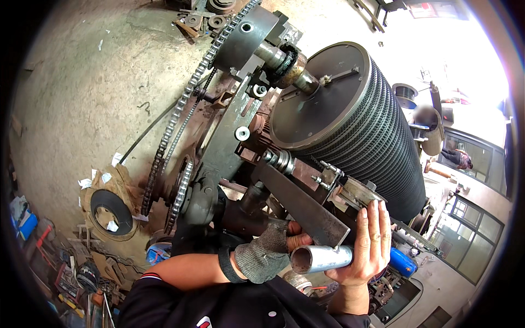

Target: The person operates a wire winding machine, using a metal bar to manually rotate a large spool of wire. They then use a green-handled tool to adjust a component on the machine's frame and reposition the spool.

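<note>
Left hand: gloved, fingers curled beside flat bar; can't tell if gripping.
Right hand: open, palm against pipe.
Pipe: at bar's near end.
Pushing: best palm square, fingers clear.

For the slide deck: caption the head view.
Bare right hand at a metal pipe, gloved left hand beside it, ribbed drum beyond.

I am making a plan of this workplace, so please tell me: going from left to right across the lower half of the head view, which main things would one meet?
Dark ring → gloved left hand → metal tube → bare right hand → blue cylinder → window.
</note>
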